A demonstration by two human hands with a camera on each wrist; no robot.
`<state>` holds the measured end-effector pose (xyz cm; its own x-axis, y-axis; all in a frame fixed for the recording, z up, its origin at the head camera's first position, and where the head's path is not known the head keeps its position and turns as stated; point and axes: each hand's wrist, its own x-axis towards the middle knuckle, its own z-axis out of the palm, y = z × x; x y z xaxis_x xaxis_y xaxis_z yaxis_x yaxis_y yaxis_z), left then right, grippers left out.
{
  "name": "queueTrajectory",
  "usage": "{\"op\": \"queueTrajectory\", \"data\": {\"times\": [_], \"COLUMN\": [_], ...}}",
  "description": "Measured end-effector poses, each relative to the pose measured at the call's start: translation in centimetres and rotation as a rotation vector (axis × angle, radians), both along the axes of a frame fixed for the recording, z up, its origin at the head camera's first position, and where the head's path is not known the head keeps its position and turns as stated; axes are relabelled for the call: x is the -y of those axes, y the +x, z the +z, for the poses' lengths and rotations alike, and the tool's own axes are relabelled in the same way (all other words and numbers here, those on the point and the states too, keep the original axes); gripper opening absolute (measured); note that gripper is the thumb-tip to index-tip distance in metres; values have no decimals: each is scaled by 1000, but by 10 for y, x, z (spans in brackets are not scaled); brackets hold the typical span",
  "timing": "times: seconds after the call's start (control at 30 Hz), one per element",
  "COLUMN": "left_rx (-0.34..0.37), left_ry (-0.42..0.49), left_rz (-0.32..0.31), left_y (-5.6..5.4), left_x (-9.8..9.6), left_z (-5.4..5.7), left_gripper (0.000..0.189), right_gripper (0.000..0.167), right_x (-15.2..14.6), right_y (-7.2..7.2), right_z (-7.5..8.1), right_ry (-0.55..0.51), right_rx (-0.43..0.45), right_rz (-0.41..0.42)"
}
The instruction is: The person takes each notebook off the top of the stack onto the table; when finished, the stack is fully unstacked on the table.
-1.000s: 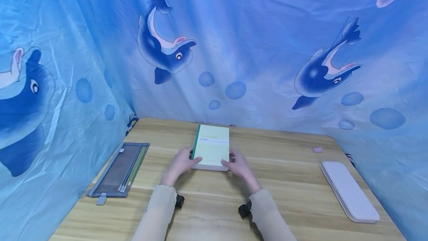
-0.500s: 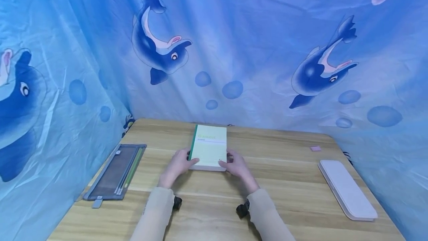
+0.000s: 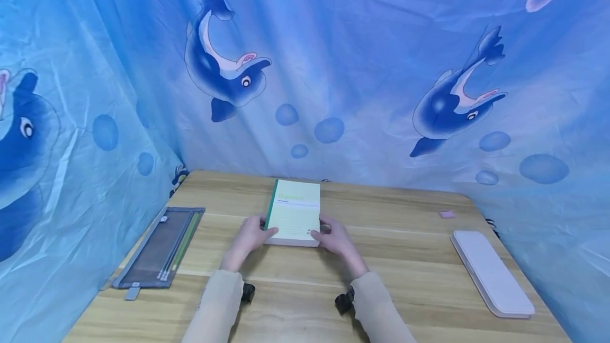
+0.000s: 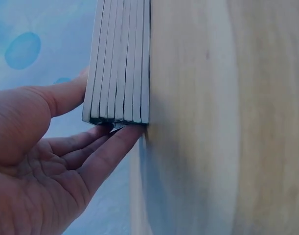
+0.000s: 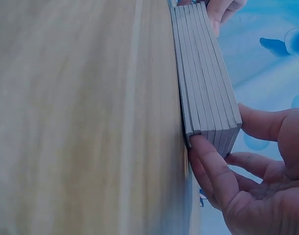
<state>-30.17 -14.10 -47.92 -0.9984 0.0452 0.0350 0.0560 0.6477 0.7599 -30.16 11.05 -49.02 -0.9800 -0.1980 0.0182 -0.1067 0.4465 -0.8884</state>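
A stack of several notebooks (image 3: 295, 210) with a pale green cover and a dark green spine lies near the far middle of the table. My left hand (image 3: 250, 237) grips its left side, the thumb on the top cover near the front corner. On the opposite side, my right hand (image 3: 335, 236) holds the stack the same way. The left wrist view shows the layered page edges of the notebooks (image 4: 121, 63), with fingertips touching the spine side low down. In the right wrist view, fingers (image 5: 215, 166) press the lower side edge while the thumb (image 5: 262, 122) lies against the top.
A grey mesh zip pouch (image 3: 159, 247) with pencils (image 3: 183, 245) lies on the wooden table (image 3: 295, 306) at left. At right are a white case (image 3: 493, 274) and a small pink eraser-like block (image 3: 447, 215). A blue dolphin-print curtain (image 3: 362, 68) surrounds the far sides.
The whole head view has drifted slightly, so everything appears a little further left. Both hands keep their hold on the notebook stack, with no clear movement against the table.
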Motion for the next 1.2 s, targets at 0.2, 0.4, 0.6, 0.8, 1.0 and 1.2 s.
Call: {"op": "queueTrajectory", "data": {"times": [0.2,0.4,0.6,0.8,1.0,1.2], "left_rx": [31,108,126,138,138,131], "left_ry": [14,97,164,235,333,372], "left_rz": [70,117,145,112,87,102], "left_y": [0,4,7,6,3,1], "left_x": [9,19,33,51,67,77], "left_z": [7,15,18,17,17,20], "left_gripper": [33,48,49,40,37,39], "right_gripper": [66,68,70,71,71,72], "right_x": [1,3,3,1,1,2], "right_y": [0,-2,-2,-1,1,-1], "right_z": [3,3,-1,-5,-2,-1], "right_ry": [-47,-46,-43,-77,-161,-155], "right_rx": [52,80,86,115,176,186], "right_rz": [18,7,7,11,10,-1]}}
